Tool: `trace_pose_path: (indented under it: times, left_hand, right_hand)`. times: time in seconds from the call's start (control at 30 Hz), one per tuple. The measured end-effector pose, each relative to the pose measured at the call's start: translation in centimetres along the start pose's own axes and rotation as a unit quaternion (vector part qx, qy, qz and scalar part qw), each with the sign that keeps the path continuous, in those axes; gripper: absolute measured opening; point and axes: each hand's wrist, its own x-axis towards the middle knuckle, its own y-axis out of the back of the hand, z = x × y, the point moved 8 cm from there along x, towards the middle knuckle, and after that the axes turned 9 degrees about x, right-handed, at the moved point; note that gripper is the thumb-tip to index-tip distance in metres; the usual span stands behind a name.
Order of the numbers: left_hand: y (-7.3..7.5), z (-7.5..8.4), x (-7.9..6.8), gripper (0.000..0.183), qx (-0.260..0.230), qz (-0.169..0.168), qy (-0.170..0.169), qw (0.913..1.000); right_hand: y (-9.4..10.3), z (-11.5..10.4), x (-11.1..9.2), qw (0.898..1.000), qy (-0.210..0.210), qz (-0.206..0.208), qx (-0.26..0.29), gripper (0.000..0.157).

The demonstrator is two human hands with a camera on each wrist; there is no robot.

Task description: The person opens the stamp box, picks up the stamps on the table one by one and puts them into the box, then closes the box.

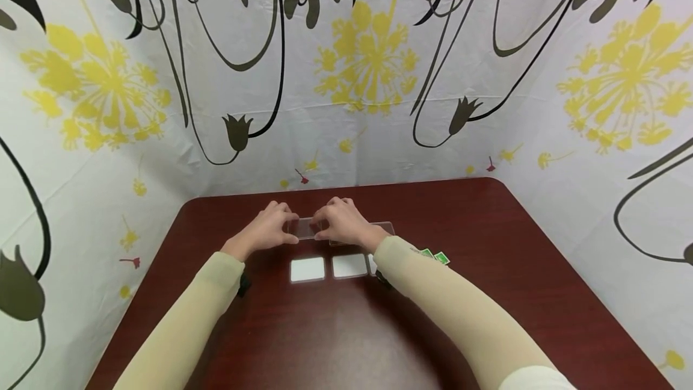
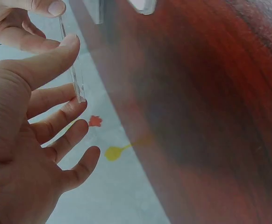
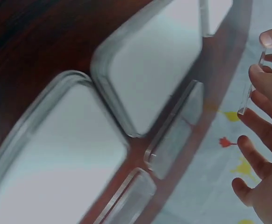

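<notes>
Between both hands is a clear, thin rectangular plate [image 1: 306, 229], held up by its opposite ends. My left hand [image 1: 269, 227] pinches the left end; thumb and fingertips meet its edges, and the other fingers [image 2: 75, 140] spread away. At the other end, my right hand [image 1: 343, 221] pinches the plate [image 3: 247, 93] the same way. Nearer to me lie a clear-rimmed case with a white face [image 1: 307, 269] and a second white-faced case [image 1: 349, 265]. A third is partly hidden by the right wrist. Behind that wrist, other clear pieces [image 1: 385, 227] rest on the table.
Small green-and-white cards [image 1: 441, 257] show beyond the right forearm. The dark red table [image 1: 303, 336] ends at a patterned cloth [image 1: 357, 155] hanging at the back and both sides. Clear pieces [image 3: 173, 135] lie alongside the white-faced cases in the right wrist view.
</notes>
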Motion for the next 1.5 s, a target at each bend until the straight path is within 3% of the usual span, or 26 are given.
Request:
trace_pose_path:
  times: [0.23,0.47,0.73,0.93,1.17,1.33,1.5]
  left_hand:
    - [-2.4,-0.1,1.1,0.053,0.011,-0.027,-0.005,0.9996]
    - [-3.8,-0.6,1.3,0.055,0.007,-0.036,0.006,0.9993]
    - [-3.7,-1.1,1.1,0.058,-0.014,-0.038,0.016,0.9991]
    - [-3.6,-1.2,0.7,0.064,-0.026,-0.039,0.029,0.9985]
    - [-2.5,-0.9,0.1,0.069,-0.056,-0.025,0.043,0.9972]
    - [-1.5,0.2,-0.2,0.068,-0.046,-0.001,0.038,0.9982]
    - [-0.9,2.3,-0.7,0.066,-0.034,0.015,0.03,0.9989]
  right_hand:
    - [-2.3,1.8,0.0,0.999,-0.035,-0.029,0.008,0.038]
    - [-3.6,2.0,0.0,0.999,-0.03,-0.032,-0.004,0.04]
    - [-3.7,1.8,-0.1,0.999,-0.039,-0.034,0.002,0.038]
    - [-3.5,1.7,-0.3,0.999,-0.022,-0.024,-0.012,0.04]
    - [-1.9,1.5,-0.9,1.0,-0.023,-0.011,-0.018,0.043]
    - [-0.5,1.3,-1.7,0.999,-0.011,-0.007,-0.031,0.041]
    - [0.6,1.3,-2.7,0.998,-0.001,-0.003,-0.06,0.036]
